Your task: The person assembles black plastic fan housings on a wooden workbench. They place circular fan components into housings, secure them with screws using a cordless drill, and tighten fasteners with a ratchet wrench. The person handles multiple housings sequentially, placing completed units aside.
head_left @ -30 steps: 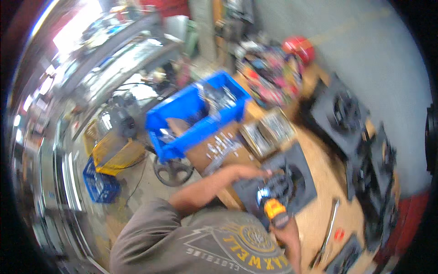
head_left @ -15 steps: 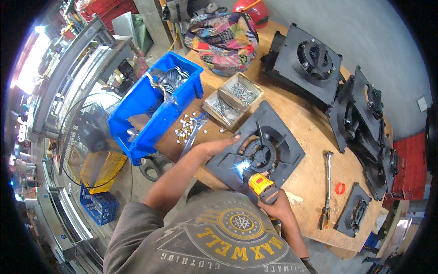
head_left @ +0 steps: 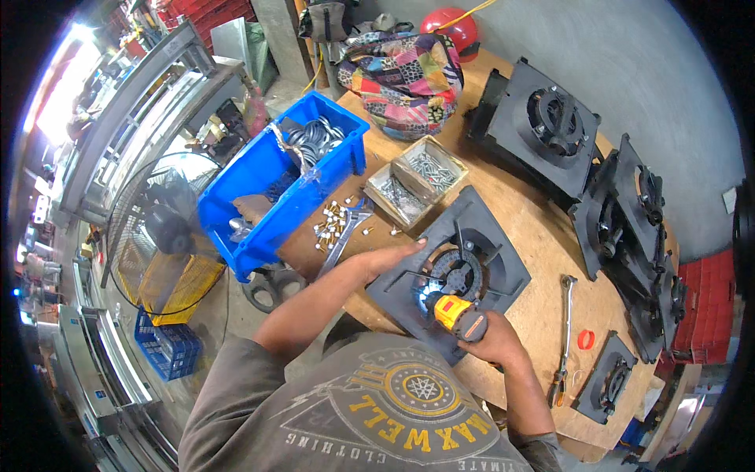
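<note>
The left forearm slants in toward the black burner plate [head_left: 458, 271] from its left, and the left hand [head_left: 393, 258] lies along the plate's far-left edge, fingers stretched out; whether they clasp its underside cannot be told. The right forearm rises from the plate's near-right side, wrist bent inward, and the right hand [head_left: 494, 340] is wrapped round a yellow-and-black drill [head_left: 460, 315]. The drill's lit nose points left over the plate, beside the burner; contact at the tip is unclear.

The plate sits on the wooden table [head_left: 535, 244], its near corner close to the shirt [head_left: 409, 393]. Just beyond its far-left edge stands a wooden screw box [head_left: 411, 177], with a blue bin [head_left: 314, 185] farther left. Right of the plate, a stretch of wood reaches to a ratchet wrench [head_left: 567, 330]; stacked burner plates [head_left: 578, 141] bound the far-right side.
</note>
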